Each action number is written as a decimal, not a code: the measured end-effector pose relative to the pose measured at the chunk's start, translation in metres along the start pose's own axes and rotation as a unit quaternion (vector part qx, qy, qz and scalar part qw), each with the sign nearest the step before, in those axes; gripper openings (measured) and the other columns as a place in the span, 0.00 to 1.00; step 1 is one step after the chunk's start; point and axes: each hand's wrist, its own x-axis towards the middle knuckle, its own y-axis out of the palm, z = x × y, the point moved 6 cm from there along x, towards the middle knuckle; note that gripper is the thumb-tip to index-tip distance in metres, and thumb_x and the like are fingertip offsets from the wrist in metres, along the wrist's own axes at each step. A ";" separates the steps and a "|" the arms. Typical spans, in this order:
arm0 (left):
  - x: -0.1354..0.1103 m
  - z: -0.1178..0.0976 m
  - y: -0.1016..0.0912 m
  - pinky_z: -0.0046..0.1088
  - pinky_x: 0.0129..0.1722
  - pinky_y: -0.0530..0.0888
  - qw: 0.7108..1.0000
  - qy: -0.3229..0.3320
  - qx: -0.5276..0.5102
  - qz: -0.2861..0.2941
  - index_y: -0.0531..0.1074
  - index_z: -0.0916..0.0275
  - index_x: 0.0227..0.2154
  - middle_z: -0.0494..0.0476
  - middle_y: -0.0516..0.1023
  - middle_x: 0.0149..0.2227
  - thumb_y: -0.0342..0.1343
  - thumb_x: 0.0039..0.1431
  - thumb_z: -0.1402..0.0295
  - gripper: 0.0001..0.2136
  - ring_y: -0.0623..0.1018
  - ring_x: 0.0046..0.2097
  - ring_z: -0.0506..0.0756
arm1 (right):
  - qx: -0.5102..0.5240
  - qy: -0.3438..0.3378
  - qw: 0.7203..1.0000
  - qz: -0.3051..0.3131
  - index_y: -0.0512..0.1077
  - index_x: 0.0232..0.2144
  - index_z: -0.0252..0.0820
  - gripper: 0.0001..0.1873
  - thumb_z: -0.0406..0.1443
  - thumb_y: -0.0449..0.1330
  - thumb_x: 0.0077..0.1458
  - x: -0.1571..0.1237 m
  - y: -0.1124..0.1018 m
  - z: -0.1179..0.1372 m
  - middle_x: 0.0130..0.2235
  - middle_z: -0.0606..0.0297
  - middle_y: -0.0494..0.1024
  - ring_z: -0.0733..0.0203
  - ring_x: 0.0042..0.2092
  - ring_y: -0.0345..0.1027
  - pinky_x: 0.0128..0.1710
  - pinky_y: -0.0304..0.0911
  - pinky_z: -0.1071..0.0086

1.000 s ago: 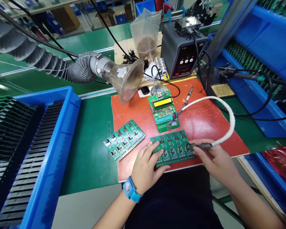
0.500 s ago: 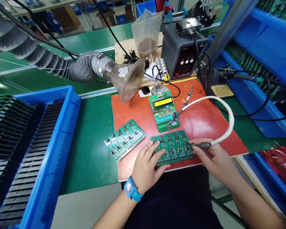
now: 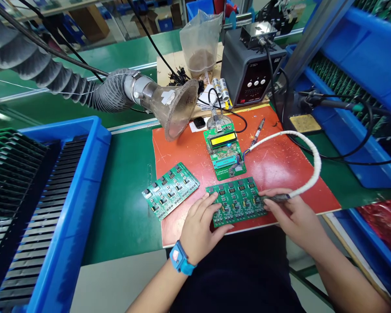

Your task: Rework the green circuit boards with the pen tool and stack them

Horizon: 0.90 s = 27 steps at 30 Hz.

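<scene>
A green circuit board [image 3: 239, 201] with a row of small digit displays lies flat on the red mat. My left hand [image 3: 200, 221] rests over its left end, fingers on top and thumb along the near edge, holding it. Pinched in my right hand [image 3: 289, 217] is a dark-handled probe [image 3: 278, 198] at the board's right end; its tip is too small to make out. A white-wrapped cable [image 3: 314, 156] runs from the probe to a green tester board [image 3: 226, 153] with a lit yellow screen and a blue light. Another similar circuit board [image 3: 171, 191] lies left.
A blue bin [image 3: 97, 134] with slotted boards stands left. Above the red mat [image 3: 273, 152] hangs a fume extractor funnel [image 3: 179, 111]. Behind are a soldering station [image 3: 250, 69] and a plastic bag [image 3: 200, 43]. A pen [image 3: 258, 131] lies right; blue trays [image 3: 361, 56] stack beyond it.
A blue light has come on at the tester board. The index finger of my left hand has drawn back slightly leftward on the board; my right hand stays in place.
</scene>
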 end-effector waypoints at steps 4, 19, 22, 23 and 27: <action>0.002 -0.001 0.000 0.47 0.53 0.73 1.000 0.001 0.008 0.007 0.61 0.63 0.56 0.67 0.72 0.55 0.63 0.55 0.57 0.29 0.71 0.57 0.63 | -0.003 0.005 1.000 0.002 0.68 0.43 0.45 0.13 0.46 0.56 0.62 0.000 0.000 -0.001 0.45 0.57 0.77 0.53 0.40 0.76 0.42 0.73 0.57; 0.023 -0.048 0.028 0.58 0.40 0.75 0.958 -0.056 0.259 0.113 0.61 0.42 0.60 0.68 0.60 0.62 0.67 0.48 0.55 0.35 0.69 0.54 0.79 | -0.006 0.005 1.000 0.002 0.68 0.43 0.46 0.13 0.46 0.56 0.62 0.000 0.000 -0.001 0.45 0.57 0.77 0.51 0.41 0.76 0.43 0.73 0.56; 0.023 -0.047 0.028 0.57 0.40 0.75 0.957 -0.053 0.261 0.117 0.62 0.43 0.60 0.68 0.62 0.61 0.66 0.51 0.58 0.32 0.69 0.55 0.78 | -0.004 0.005 1.000 0.002 0.68 0.43 0.46 0.12 0.45 0.55 0.62 0.000 0.000 -0.001 0.45 0.57 0.77 0.51 0.42 0.76 0.43 0.73 0.56; 0.022 -0.047 0.028 0.57 0.40 0.75 0.957 -0.051 0.261 0.115 0.62 0.44 0.60 0.68 0.62 0.61 0.65 0.52 0.58 0.32 0.69 0.55 0.78 | -0.005 0.004 1.000 0.001 0.68 0.43 0.46 0.12 0.45 0.55 0.62 0.000 0.000 -0.001 0.45 0.57 0.77 0.51 0.42 0.76 0.43 0.73 0.56; 0.019 -0.047 0.029 0.57 0.42 0.75 0.958 -0.052 0.260 0.107 0.62 0.45 0.60 0.68 0.61 0.62 0.65 0.53 0.62 0.31 0.69 0.55 0.76 | -0.007 0.006 1.000 0.004 0.68 0.43 0.45 0.13 0.46 0.55 0.62 0.001 0.001 -0.001 0.45 0.56 0.77 0.51 0.42 0.76 0.42 0.73 0.57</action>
